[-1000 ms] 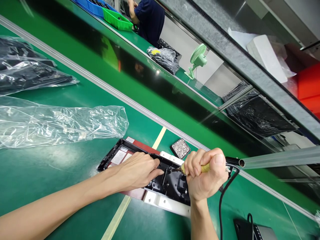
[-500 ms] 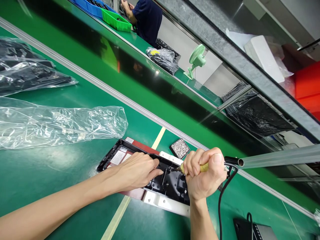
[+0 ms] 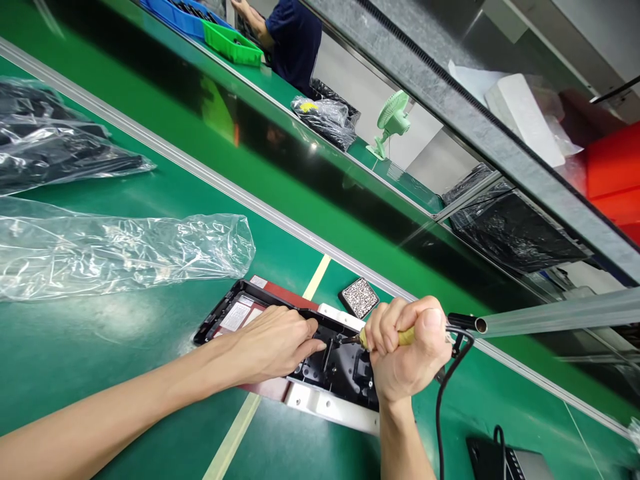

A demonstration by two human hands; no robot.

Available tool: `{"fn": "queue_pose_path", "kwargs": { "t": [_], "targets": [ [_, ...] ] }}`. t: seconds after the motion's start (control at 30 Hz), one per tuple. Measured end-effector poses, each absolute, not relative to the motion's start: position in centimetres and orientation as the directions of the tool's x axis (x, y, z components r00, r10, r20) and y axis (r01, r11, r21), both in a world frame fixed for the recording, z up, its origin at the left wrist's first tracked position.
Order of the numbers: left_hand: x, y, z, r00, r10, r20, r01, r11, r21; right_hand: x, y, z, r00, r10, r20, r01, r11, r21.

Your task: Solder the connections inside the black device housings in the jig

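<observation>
My right hand [image 3: 411,343] is a fist around the yellow handle of a soldering iron [image 3: 364,338], whose thin tip points left into a long black plastic housing [image 3: 345,367]. A black cable [image 3: 443,400] runs from the iron's back end down to the right. Across the middle of the housing lies my left hand [image 3: 280,339], its fingers curled down against it and its thumb close to the iron's tip. Its fingertips are partly hidden. Beneath the housing is a white fixture [image 3: 333,408] on a reddish-brown board [image 3: 270,388]. Inside the housing's left end, a white label [image 3: 235,316] shows.
Behind the housing sits a small speckled block [image 3: 360,297]. Clear plastic wrap [image 3: 125,253] and bagged black parts [image 3: 65,143] lie to the left. A metal tube [image 3: 560,312] crosses at right, above a black-and-grey device [image 3: 507,460]. A person [image 3: 295,43] works beyond the green divider.
</observation>
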State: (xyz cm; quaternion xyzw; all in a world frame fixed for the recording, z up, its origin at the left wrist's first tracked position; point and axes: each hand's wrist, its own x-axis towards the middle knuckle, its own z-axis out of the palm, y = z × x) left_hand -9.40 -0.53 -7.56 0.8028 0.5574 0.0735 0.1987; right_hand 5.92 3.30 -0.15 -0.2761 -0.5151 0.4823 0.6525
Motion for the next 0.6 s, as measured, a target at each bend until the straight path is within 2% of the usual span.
{"fn": "queue_pose_path", "kwargs": {
  "t": [0.6],
  "targets": [
    [-9.34, -0.38, -7.36, 0.366, 0.923, -0.114, 0.869, -0.296, 0.396, 5.79, 3.28, -0.18, 0.001, 0.91, 0.414, -0.348, 0.389, -0.853]
  ]
}}
